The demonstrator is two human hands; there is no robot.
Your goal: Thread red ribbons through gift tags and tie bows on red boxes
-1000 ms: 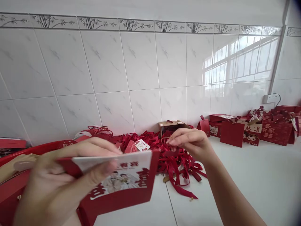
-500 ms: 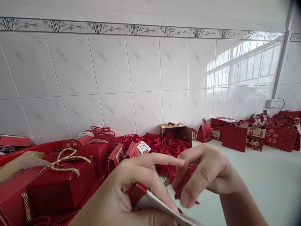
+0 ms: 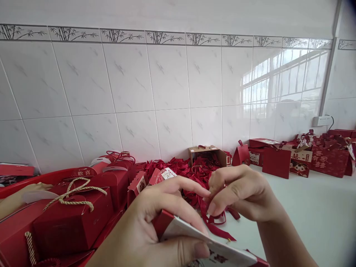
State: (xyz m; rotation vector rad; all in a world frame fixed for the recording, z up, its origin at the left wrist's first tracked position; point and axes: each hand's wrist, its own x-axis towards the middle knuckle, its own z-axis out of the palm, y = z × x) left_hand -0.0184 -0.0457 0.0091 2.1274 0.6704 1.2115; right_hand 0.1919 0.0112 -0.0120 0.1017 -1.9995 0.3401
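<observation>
My left hand (image 3: 167,218) is closed on a small red-and-white paper box (image 3: 222,252), thumb on its white printed face. The box is tilted, and its lower end runs out of view. My left index finger stretches over to the fingertips of my right hand (image 3: 241,193). That right hand is pinched shut at a dark red ribbon (image 3: 219,231), whose tail hangs below the fingers beside the box. A small gold-coloured bit shows near the ribbon's end. The exact grip point is hidden behind the right fingers.
Behind my hands lies a heap of red ribbons (image 3: 178,167), partly inside an open cardboard box (image 3: 208,149). A red tray (image 3: 58,174) at left holds red gift boxes (image 3: 75,218) with gold cord; another person's hand (image 3: 36,188) reaches there. Red gift bags (image 3: 330,157) stand along the tiled wall.
My right hand has moved slightly up and left, and a longer ribbon tail shows below it. The paper box has tipped so more of its white printed face is visible.
</observation>
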